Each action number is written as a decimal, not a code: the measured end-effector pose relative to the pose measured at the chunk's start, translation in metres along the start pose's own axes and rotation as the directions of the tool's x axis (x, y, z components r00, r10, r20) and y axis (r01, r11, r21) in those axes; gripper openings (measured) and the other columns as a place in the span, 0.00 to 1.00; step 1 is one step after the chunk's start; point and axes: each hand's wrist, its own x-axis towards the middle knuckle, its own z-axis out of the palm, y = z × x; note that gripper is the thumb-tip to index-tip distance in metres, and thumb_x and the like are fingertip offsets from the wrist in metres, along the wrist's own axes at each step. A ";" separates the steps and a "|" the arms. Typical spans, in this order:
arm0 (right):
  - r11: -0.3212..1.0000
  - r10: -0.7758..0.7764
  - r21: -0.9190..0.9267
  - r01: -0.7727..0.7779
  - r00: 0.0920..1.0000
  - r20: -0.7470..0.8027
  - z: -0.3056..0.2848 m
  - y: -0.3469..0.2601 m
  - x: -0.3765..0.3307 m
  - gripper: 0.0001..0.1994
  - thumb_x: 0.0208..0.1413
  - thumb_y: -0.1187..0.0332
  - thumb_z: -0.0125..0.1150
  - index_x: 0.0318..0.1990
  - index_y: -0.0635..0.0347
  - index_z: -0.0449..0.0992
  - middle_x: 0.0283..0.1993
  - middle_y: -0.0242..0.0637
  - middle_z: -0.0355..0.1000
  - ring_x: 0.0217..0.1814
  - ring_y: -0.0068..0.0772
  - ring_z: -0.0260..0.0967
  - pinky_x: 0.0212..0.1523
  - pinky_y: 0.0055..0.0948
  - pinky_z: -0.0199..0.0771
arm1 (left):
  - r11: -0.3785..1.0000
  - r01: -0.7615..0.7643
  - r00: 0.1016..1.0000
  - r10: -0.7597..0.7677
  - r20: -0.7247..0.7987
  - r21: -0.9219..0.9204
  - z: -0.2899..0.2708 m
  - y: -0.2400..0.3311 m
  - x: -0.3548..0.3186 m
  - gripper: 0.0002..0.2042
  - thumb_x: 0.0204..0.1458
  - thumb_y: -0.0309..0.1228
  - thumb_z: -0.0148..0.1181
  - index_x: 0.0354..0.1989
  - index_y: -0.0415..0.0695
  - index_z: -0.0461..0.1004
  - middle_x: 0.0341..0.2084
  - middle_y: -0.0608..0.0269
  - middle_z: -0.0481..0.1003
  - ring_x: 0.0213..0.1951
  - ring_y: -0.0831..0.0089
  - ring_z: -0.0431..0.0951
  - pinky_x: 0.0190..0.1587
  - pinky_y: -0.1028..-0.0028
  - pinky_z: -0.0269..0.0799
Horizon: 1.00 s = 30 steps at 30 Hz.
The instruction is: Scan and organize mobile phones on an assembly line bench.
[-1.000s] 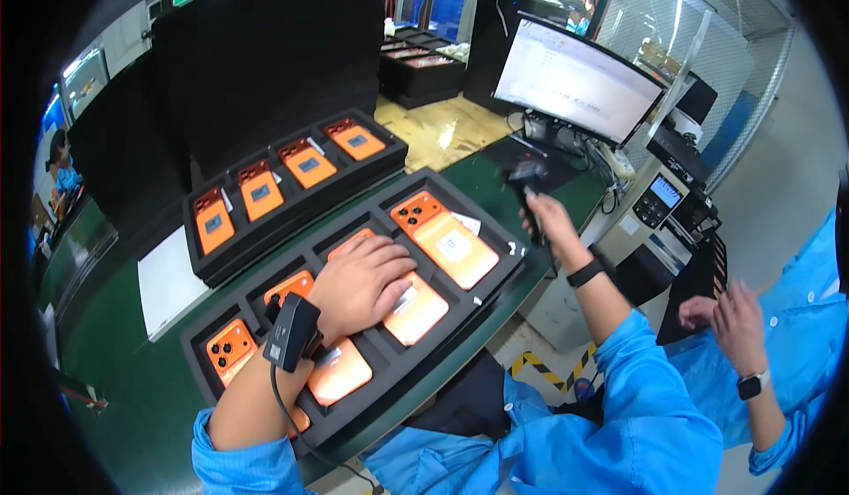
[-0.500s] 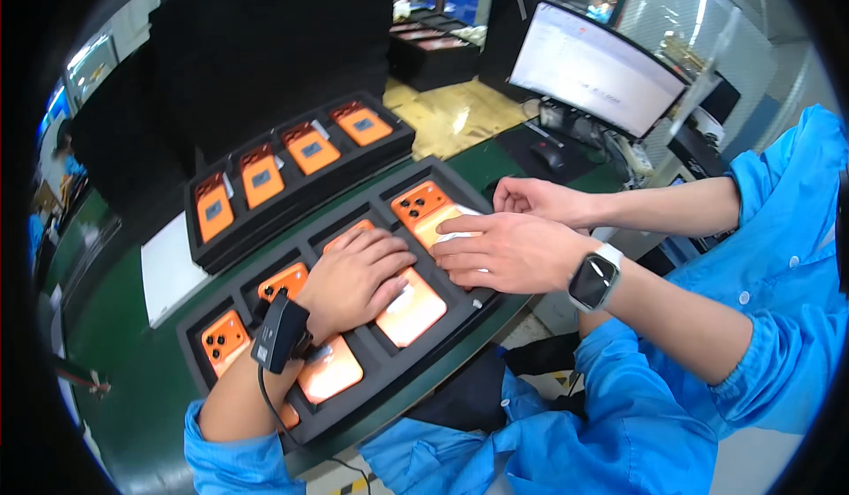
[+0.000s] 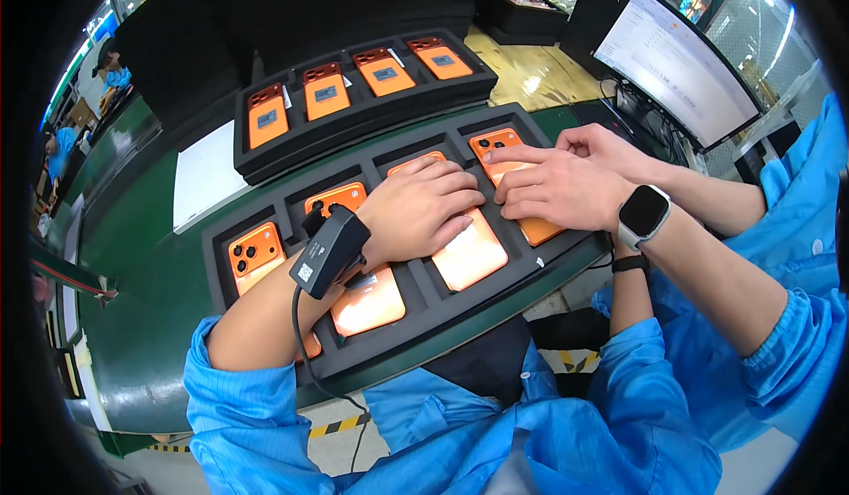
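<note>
Your left hand (image 3: pixel 423 207) hides top of one orange phone (image 3: pixel 464 245); your right hand (image 3: pixel 559 185) covers most of another phone (image 3: pixel 508 154); monitor (image 3: pixel 681 61) text unreadable.

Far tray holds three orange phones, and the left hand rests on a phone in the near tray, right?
No: the head view shows four orange phones in the far tray, not three. The left hand does rest on a phone in the near tray.

orange phones, near tray (image 3: pixel 265 249): 4 | orange phones, far tray (image 3: pixel 326 92): 4 | black foam trays (image 3: pixel 416 300): 2 | monitor (image 3: pixel 676 63): 1 | smartwatch (image 3: pixel 643 215): 1
</note>
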 end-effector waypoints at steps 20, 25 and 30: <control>-0.719 0.334 -0.191 0.668 0.573 0.749 -0.059 -0.111 -0.051 0.35 0.56 0.52 0.55 0.60 0.75 0.56 0.54 0.42 0.59 0.57 0.32 0.57 0.57 0.24 0.65 | 1.000 0.021 1.000 -0.021 -0.004 0.009 0.010 -0.007 -0.007 0.15 0.57 0.37 0.51 0.49 0.44 0.74 0.48 0.57 0.72 0.55 0.61 0.69 0.61 0.62 0.59; -0.782 0.416 -0.024 0.623 0.549 0.725 -0.061 -0.121 -0.060 0.32 0.58 0.52 0.53 0.59 0.72 0.59 0.55 0.41 0.59 0.57 0.32 0.57 0.57 0.25 0.65 | 1.000 0.008 1.000 -0.008 0.002 0.008 0.006 -0.004 -0.001 0.16 0.57 0.37 0.51 0.49 0.44 0.74 0.48 0.57 0.72 0.55 0.61 0.69 0.61 0.62 0.59; -0.784 0.339 -0.264 0.562 0.744 0.576 -0.061 -0.093 -0.036 0.29 0.56 0.57 0.53 0.58 0.70 0.56 0.51 0.42 0.59 0.53 0.31 0.58 0.53 0.24 0.66 | 1.000 0.030 1.000 -0.030 0.004 0.007 0.007 -0.004 -0.007 0.16 0.57 0.37 0.51 0.49 0.44 0.74 0.48 0.57 0.72 0.55 0.61 0.69 0.61 0.62 0.59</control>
